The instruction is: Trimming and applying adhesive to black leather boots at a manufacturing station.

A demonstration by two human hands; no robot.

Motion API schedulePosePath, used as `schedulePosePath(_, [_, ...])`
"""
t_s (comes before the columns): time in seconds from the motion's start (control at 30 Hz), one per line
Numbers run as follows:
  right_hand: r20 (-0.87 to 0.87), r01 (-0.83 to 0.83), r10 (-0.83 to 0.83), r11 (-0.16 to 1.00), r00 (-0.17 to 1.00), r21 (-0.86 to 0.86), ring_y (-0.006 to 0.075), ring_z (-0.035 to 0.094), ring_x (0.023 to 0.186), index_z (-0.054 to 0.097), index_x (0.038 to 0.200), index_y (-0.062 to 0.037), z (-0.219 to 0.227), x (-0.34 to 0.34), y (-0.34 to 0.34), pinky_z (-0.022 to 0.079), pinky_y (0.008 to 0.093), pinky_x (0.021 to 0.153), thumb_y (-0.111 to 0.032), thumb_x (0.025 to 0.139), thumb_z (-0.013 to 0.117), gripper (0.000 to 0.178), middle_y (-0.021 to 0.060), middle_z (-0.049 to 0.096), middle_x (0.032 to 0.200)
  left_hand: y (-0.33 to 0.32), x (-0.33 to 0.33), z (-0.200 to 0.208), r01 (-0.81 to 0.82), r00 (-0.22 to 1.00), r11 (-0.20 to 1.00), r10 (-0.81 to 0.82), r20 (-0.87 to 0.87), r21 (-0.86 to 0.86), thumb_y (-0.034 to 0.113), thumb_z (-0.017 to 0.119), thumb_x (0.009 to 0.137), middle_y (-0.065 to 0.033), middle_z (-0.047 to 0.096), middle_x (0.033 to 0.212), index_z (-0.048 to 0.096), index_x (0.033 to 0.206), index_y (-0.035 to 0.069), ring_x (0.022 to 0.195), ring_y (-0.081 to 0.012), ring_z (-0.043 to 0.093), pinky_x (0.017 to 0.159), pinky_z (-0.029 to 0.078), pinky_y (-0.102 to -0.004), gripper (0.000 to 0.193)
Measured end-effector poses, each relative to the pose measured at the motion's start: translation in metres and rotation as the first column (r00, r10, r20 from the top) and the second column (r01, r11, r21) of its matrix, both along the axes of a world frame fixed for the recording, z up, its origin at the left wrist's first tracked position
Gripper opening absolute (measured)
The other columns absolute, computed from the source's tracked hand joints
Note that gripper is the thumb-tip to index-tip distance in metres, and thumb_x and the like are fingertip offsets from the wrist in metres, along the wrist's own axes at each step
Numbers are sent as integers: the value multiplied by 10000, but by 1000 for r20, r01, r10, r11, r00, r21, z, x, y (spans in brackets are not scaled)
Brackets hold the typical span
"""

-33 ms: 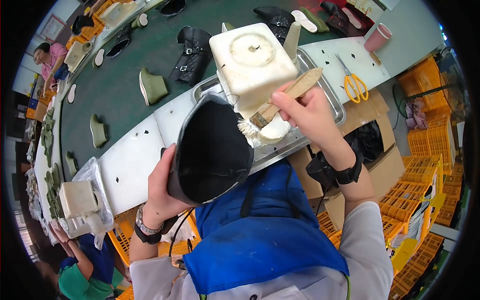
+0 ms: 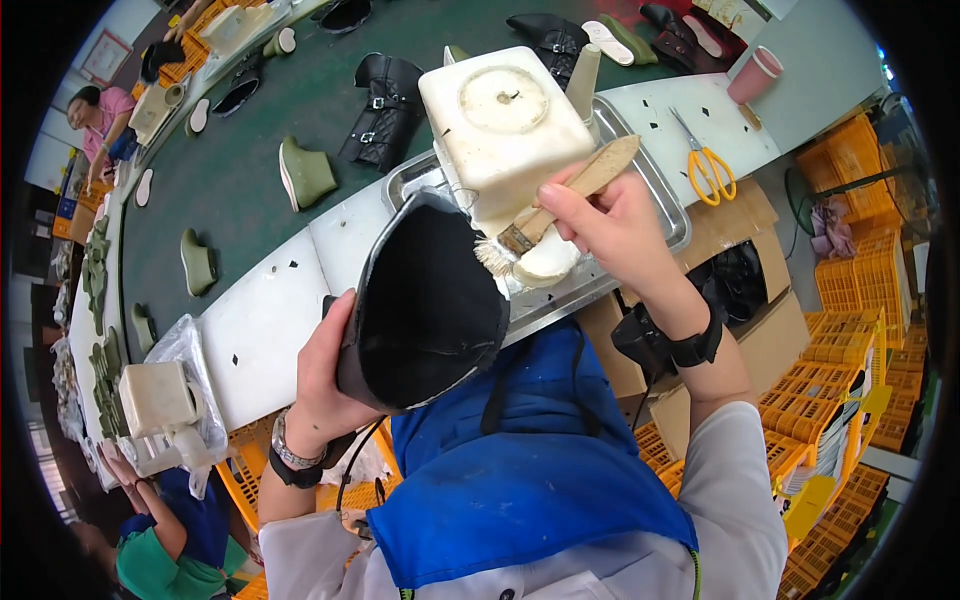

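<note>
My left hand [image 2: 328,375] grips a black boot shaft [image 2: 430,300] from its left side, with the wide opening tilted up and its dark inside showing. The lower end of the boot is hidden. Between the thumb and fingers of my right hand [image 2: 615,215] is a wooden-handled brush [image 2: 590,178]. Its pale, splayed bristles point down and left, near the boot's right rim and over the pale mouth of a white plastic glue container [image 2: 510,100]. That container sits in a metal tray [image 2: 660,175]. Whether the bristles touch the container's mouth, I cannot tell.
Beyond the white ledge runs a green conveyor belt [image 2: 250,120] carrying a black buckled boot [image 2: 383,115] and olive boot pieces [image 2: 305,172]. Yellow-handled scissors [image 2: 712,175] and a pink cup [image 2: 755,75] are at right. Orange crates [image 2: 830,370] stand beside me. Co-workers are at left.
My right hand and the brush have shifted very slightly to the left. The boot shaft and my left hand are almost unmoved.
</note>
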State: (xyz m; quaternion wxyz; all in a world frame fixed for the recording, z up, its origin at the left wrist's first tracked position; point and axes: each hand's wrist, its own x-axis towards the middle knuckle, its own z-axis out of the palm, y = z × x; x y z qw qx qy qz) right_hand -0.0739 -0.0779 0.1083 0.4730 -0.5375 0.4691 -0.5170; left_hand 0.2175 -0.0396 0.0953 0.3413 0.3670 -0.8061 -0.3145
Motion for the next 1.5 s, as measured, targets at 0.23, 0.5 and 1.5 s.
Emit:
schedulePosePath(0.23, [-44, 31, -32, 999, 999, -15, 23, 419, 464, 610, 850, -10, -6, 7, -6, 318, 165, 423, -207, 830, 603, 197, -21, 520, 580, 1, 5, 0, 110, 992, 994, -109, -63, 7, 155, 836, 539, -182, 537, 1138, 349, 1256, -42, 1000, -261, 571, 855, 441, -310, 889])
schedulePosePath(0.5, [85, 217, -204, 959, 975, -181, 24, 431, 487, 606, 837, -2, -4, 18, -7, 329, 161, 436, -183, 833, 595, 181, -2, 536, 608, 1, 1, -5, -64, 995, 990, 74, 71, -123, 116, 809, 549, -173, 546, 1094, 385, 1238, -25, 969, -285, 571, 835, 448, -323, 822])
schedulePosePath(1.5, [-78, -84, 62, 948, 995, -307, 16, 423, 486, 616, 801, -6, -27, 57, 6, 323, 184, 441, -100, 809, 603, 96, -29, 546, 593, -12, -3, -27, -341, 853, 665, 516, 78, -664, 26, 734, 559, -186, 509, 1101, 381, 1206, -12, 992, -352, 509, 875, 386, -417, 738])
